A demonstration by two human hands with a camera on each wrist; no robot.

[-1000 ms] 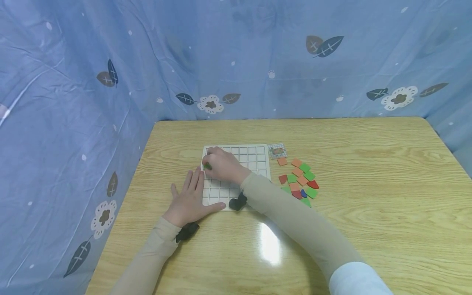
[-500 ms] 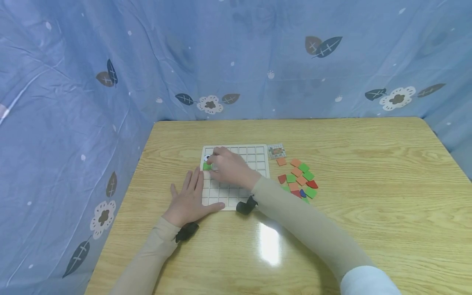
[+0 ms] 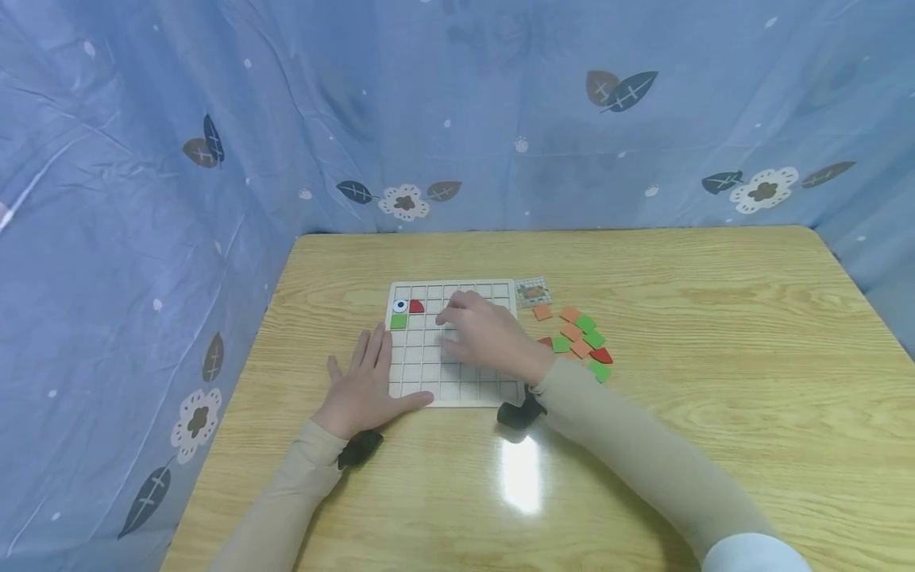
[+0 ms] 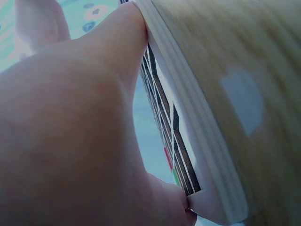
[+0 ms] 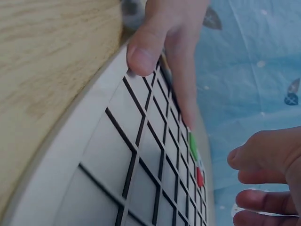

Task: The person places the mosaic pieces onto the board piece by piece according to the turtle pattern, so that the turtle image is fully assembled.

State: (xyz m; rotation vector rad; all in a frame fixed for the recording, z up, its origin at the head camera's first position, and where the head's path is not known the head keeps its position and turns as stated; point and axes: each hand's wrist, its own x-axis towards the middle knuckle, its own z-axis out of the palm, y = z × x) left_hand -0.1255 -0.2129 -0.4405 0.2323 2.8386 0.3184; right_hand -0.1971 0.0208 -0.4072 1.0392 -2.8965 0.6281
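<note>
A white gridded board [image 3: 415, 373] lies on the wooden table. My left hand [image 3: 360, 397] spreads along its left side, thumb across the front-left corner and fingertips at the left edge. In the board's left cells sit a round eye tile [image 3: 400, 306], a green square tile [image 3: 399, 321] below it and a red quarter-round tile [image 3: 417, 307] to its right. Over the middle of the board, my right hand [image 3: 493, 338] hovers with loosely bent fingers. The right wrist view shows nothing between those fingers [image 5: 254, 160].
A small picture card [image 3: 533, 291] touches or nearly touches the board's back-right corner. Right of the board lie scattered orange tiles [image 3: 542, 312], green tiles [image 3: 586, 323] and red tiles [image 3: 602, 355]. The right forearm hides some of them. A blue patterned curtain [image 3: 457, 119] hangs behind the table.
My right hand has let go at the board's left cells and moved right, uncovering the eye, green and red tiles. The left hand has stayed in place.
</note>
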